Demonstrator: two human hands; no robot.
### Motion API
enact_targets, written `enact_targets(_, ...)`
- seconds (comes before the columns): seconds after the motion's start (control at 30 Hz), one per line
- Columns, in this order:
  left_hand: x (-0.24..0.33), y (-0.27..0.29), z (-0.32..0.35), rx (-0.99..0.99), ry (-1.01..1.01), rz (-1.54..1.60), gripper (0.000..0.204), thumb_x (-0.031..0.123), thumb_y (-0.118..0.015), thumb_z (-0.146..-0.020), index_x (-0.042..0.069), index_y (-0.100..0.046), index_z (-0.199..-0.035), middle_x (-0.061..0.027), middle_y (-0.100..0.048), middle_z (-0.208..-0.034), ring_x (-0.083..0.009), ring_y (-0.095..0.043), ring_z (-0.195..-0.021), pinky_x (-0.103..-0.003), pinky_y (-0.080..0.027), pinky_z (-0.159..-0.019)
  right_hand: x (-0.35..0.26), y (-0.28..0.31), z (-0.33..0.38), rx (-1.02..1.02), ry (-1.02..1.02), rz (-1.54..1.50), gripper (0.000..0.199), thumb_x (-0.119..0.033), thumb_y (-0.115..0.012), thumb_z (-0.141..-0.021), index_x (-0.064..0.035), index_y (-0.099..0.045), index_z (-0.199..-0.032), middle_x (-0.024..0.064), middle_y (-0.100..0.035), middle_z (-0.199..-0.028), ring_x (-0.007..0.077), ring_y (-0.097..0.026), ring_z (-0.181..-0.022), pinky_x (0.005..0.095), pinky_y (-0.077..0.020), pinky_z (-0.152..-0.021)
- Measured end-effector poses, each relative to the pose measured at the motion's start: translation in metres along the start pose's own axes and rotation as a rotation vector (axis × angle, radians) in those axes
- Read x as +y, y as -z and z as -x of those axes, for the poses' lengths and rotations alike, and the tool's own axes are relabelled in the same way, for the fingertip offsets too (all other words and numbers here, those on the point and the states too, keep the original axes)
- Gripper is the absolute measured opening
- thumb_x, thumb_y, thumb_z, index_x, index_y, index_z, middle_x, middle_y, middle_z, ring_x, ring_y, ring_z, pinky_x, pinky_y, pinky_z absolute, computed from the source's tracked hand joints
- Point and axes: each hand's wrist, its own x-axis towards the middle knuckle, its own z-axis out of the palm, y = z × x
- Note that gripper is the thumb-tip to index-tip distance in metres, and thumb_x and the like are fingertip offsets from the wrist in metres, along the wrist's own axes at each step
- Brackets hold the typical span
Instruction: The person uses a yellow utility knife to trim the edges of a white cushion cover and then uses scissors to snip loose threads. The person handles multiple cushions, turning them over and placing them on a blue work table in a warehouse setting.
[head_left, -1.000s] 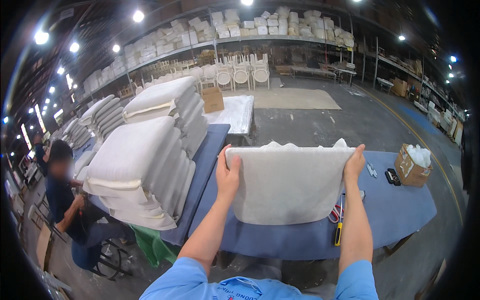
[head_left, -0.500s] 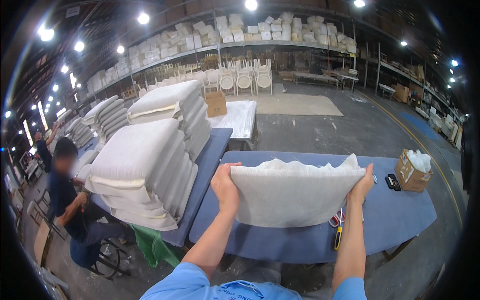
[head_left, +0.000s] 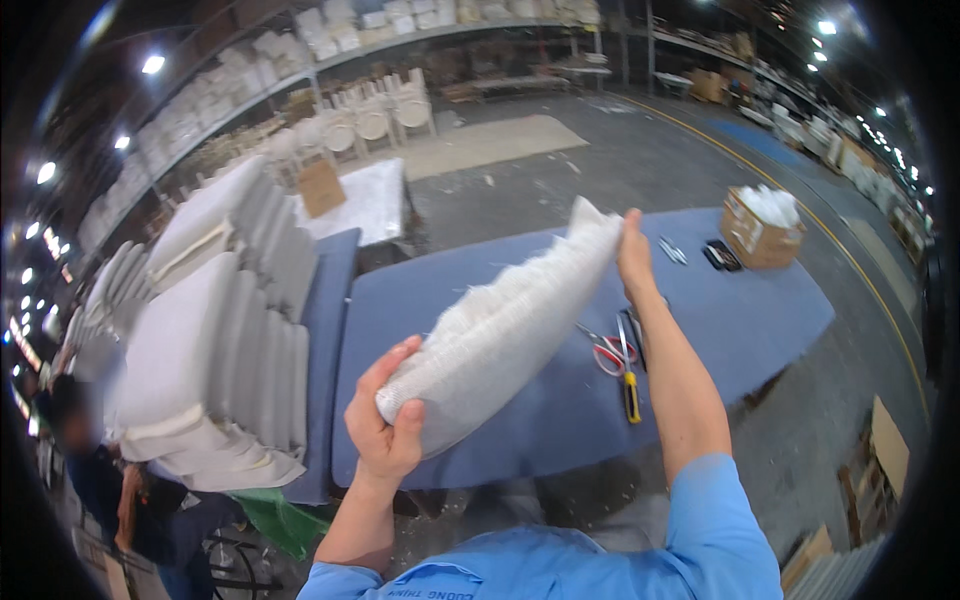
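A pale grey-white upholstered seat cushion (head_left: 510, 330) with a frayed fabric edge is held tilted above the blue-covered table (head_left: 460, 270). My left hand (head_left: 388, 415) grips its near left end, thumb on one side and fingers on the other. At the far right end my right hand (head_left: 633, 258) holds the other corner. Beside the cushion, on the table, lie red-handled scissors (head_left: 610, 355) and a yellow-handled screwdriver (head_left: 631, 395). The cushion's underside is hidden from view.
Tall stacks of similar cushions (head_left: 215, 340) stand on a table at left. A cardboard box (head_left: 762, 235) with white stuffing sits at the table's right end, near a small black case (head_left: 721, 255). A seated co-worker (head_left: 110, 480) is at lower left.
The cushion has gone from level to slanted, its right end raised and its left end lowered toward me. Both hands keep hold. My view has turned to the right.
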Motion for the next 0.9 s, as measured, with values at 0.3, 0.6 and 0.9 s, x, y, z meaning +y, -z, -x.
enact_targets(0.3, -0.038, 0.022, -0.013, 0.124, 0.054, -0.057, 0.040, 0.023, -0.062, -0.103, -0.003, -0.057, -0.134, -0.0174, -0.070, -0.130, -0.0226, -0.067, -0.116, -0.036, -0.051, -0.102, 0.109, 0.097, 0.105, -0.553, -0.040, 1.360, 0.062, -0.058, -0.075, -0.086, 0.0027, -0.076, -0.097, 0.0201, -0.076, -0.087, 0.0319, -0.075, -0.080, 0.0432, -0.0600, -0.074)
enact_targets(0.6, -0.043, 0.030, 0.001, 0.335, 0.377, 0.108, 0.044, 0.033, -0.043, -0.109, -0.003, -0.061, -0.128, -0.0127, -0.071, -0.119, -0.0189, -0.064, -0.109, -0.033, -0.048, -0.100, 0.111, 0.112, 0.120, -0.491, -0.169, 1.116, 0.035, -0.027, -0.082, -0.087, 0.0056, -0.070, -0.086, 0.0157, -0.072, -0.076, 0.0232, -0.072, -0.064, 0.0383, -0.0589, -0.056)
enact_targets(0.9, -0.041, 0.035, -0.007, 0.401, 0.360, 0.100, 0.035, 0.028, -0.054, -0.107, 0.000, -0.065, -0.125, -0.0107, -0.073, -0.114, -0.0175, -0.065, -0.108, -0.032, -0.049, -0.096, -0.087, 0.028, 0.167, -0.628, 0.182, -0.222, 0.016, -0.014, -0.057, -0.105, -0.0102, -0.050, -0.119, 0.0121, -0.071, -0.095, 0.0078, -0.054, -0.055, 0.0209, -0.0387, -0.044)
